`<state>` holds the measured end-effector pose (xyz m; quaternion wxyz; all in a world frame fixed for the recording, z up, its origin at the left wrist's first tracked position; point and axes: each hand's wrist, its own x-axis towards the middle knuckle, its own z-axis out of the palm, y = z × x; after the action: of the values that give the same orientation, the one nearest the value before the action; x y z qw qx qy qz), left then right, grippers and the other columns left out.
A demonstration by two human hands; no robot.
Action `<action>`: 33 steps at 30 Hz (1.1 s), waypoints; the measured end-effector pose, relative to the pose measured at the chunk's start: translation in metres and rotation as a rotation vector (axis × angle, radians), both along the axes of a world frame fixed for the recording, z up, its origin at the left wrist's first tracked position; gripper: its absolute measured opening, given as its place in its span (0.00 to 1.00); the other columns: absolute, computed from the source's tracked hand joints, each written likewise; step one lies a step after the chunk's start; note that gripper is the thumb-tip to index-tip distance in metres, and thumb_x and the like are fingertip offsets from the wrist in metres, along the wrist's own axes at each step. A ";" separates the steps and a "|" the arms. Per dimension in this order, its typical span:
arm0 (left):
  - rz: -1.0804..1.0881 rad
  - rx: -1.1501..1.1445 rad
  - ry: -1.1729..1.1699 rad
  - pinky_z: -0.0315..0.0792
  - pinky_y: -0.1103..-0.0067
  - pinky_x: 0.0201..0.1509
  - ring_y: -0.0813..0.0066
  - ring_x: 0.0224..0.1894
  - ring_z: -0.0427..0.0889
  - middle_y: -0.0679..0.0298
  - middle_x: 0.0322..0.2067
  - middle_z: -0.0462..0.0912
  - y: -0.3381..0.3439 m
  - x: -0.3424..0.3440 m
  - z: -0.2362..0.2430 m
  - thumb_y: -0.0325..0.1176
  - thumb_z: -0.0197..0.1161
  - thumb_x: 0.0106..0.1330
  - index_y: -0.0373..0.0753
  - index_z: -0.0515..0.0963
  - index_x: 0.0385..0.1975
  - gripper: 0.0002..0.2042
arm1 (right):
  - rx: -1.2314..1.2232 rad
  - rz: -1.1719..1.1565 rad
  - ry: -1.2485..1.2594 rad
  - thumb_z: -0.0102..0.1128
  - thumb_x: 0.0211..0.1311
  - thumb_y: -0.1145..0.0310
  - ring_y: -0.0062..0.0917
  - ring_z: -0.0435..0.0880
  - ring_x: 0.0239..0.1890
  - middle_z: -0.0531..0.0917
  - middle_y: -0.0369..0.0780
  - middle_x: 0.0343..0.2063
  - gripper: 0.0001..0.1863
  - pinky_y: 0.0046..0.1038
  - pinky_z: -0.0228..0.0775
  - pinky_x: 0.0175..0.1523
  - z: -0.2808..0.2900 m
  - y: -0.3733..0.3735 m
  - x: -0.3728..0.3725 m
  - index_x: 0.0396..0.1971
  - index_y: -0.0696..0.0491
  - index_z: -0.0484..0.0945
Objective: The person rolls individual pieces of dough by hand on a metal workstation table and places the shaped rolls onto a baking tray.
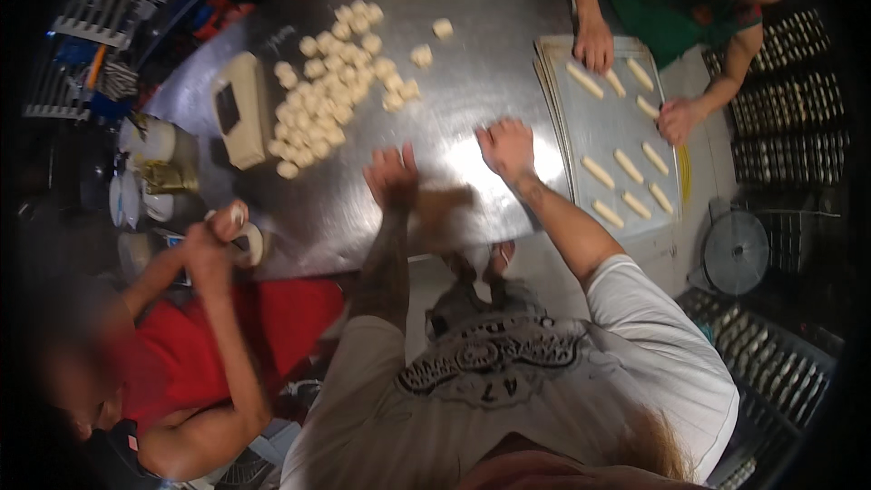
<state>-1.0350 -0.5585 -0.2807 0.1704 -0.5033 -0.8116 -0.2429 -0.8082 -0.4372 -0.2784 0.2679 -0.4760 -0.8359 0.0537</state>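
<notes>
My left hand [392,178] is over the near part of the steel table [454,73], fingers apart, slightly blurred, with nothing visible in it. To its right, my right hand [508,149] rests low over the shiny surface with its fingers stretched forward, also holding nothing I can see. Beyond my left hand lies a loose heap of small pale dough pieces [318,95]. Two single dough pieces [421,56] sit apart from it. A long slab of dough [240,113], with a dark rectangular thing on top, lies left of the heap.
On the right, a person in green handles dough sticks [628,166] on a stacked metal tray [581,136]. At left, a person in red [218,345] holds something whitish near several tubs [154,141]. Loaded racks [785,91] stand at far right, beside a round grey lid [736,252].
</notes>
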 end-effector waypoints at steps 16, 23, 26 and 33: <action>-0.186 -0.205 -0.094 0.66 0.58 0.64 0.53 0.58 0.80 0.52 0.56 0.79 -0.110 0.003 0.011 0.54 0.66 0.74 0.41 0.80 0.60 0.25 | -0.116 0.199 -0.054 0.66 0.68 0.38 0.40 0.74 0.65 0.78 0.45 0.60 0.40 0.45 0.63 0.68 0.026 -0.062 0.064 0.68 0.54 0.75; -0.130 -0.304 -0.298 0.73 0.56 0.49 0.51 0.40 0.85 0.52 0.42 0.86 -0.121 -0.010 0.035 0.47 0.63 0.77 0.41 0.87 0.42 0.15 | -0.254 0.401 -0.326 0.69 0.67 0.40 0.37 0.81 0.50 0.87 0.42 0.45 0.27 0.42 0.67 0.60 0.058 -0.052 0.095 0.42 0.53 0.86; -0.196 -0.214 -0.127 0.72 0.58 0.39 0.52 0.31 0.82 0.58 0.26 0.82 -0.082 -0.023 0.024 0.47 0.64 0.76 0.42 0.84 0.29 0.17 | -0.117 0.430 -0.339 0.68 0.66 0.38 0.33 0.82 0.43 0.88 0.36 0.36 0.25 0.38 0.68 0.56 0.047 -0.017 0.057 0.36 0.48 0.86; -0.121 -0.341 -0.351 0.73 0.55 0.40 0.44 0.24 0.82 0.51 0.19 0.83 -0.081 -0.045 -0.010 0.56 0.65 0.75 0.44 0.78 0.32 0.20 | -0.514 0.273 -0.374 0.58 0.69 0.30 0.38 0.83 0.46 0.88 0.40 0.38 0.32 0.42 0.76 0.52 0.033 -0.030 0.034 0.50 0.46 0.83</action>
<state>-1.0795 -0.6393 -0.2910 -0.0756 -0.5224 -0.8265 -0.1959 -0.7744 -0.4672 -0.2454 -0.0281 -0.4134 -0.8856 0.2097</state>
